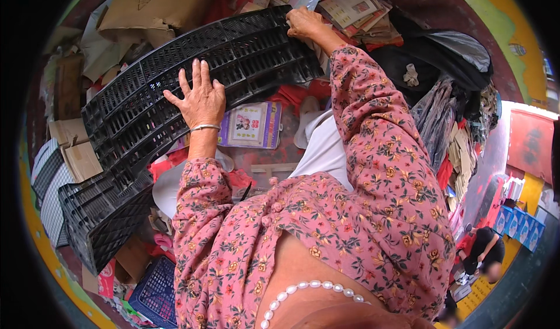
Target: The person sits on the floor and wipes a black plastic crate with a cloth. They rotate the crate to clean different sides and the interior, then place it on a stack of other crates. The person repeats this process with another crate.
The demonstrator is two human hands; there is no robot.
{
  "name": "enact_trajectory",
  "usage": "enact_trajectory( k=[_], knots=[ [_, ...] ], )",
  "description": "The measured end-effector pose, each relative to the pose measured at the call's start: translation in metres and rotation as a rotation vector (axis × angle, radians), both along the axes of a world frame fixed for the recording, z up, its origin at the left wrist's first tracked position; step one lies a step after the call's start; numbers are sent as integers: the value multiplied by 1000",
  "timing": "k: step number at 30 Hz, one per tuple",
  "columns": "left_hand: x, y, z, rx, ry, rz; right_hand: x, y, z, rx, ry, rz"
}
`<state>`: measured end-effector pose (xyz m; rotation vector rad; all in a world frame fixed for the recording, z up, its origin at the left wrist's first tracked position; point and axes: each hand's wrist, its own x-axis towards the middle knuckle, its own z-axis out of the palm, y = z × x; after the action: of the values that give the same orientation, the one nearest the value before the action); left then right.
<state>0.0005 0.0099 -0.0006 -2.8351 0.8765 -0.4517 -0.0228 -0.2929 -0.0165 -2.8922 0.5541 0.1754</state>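
Clamping black rack by right end: right hand; left hand spread over it; cardboard box crowding far edge.

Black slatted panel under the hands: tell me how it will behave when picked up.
The black slatted panel is probably light for its size, since openings run through much of it. Its ribbed grid suggests it would stay fairly stiff. Being long, it may dip at the left if only the right hand, at its other end, lifts it.

Slatted rack in smooth plastic
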Motion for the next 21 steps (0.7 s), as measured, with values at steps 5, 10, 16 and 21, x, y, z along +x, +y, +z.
enact_trajectory(
  k=[5, 10, 16, 21],
  knots=[
    [0, 0, -1, 5, -11, -17, 9, -8, 3, 15, -29, -76],
    [-2, 4, -2, 6, 0, -11, -3, -64, -4, 318, -180, -235],
    [-3, 0, 0, 0, 7, -25, 6, -54, 3, 546, -330, -210],
    [-4, -2, 5, 12, 31, -14, 24, -36, -13, 309, -340, -207]
  ],
)
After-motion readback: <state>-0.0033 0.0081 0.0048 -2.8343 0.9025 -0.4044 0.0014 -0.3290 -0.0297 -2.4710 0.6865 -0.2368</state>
